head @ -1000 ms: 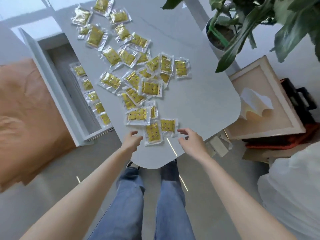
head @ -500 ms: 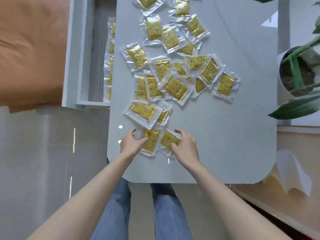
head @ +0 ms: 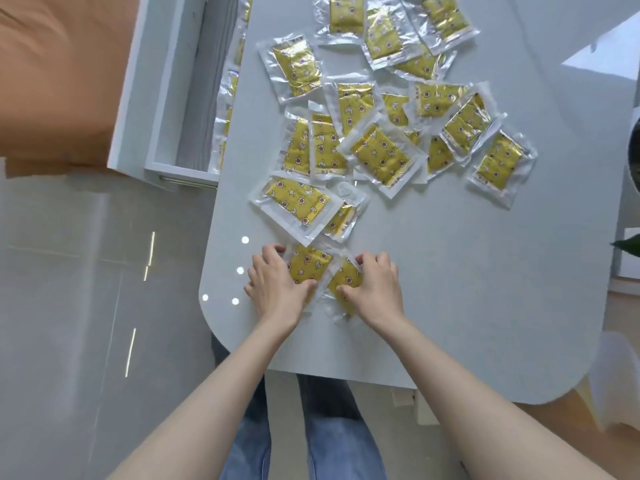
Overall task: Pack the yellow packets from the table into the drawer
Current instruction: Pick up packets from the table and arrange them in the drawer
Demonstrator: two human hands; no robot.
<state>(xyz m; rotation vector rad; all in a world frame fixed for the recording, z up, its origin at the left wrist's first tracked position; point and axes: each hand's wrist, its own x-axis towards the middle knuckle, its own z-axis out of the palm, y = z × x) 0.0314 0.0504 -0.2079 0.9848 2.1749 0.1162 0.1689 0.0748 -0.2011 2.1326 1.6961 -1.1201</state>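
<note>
The clear film round each packet is looking slick, so one could be slipping out of a shallow pinch, or dragging its neighbour along, when lifted off the smooth, pale grey, round-cornered table. The left hand is curling its fingers over the far edge of a flat yellow star-printed packet in crinkly transparent wrap, its thumb lying across the near edge. The right hand is pinching a second such packet the same way, and the two wrappers are meeting between the hands. Beyond them the loose heap of yellow packets is lying overlapped and shiny, so a snagged edge could be scattering it. The open white drawer, to the left and partly under the tabletop, is already holding a row of packets. A careless drop could be missing its narrow exposed strip.
</note>
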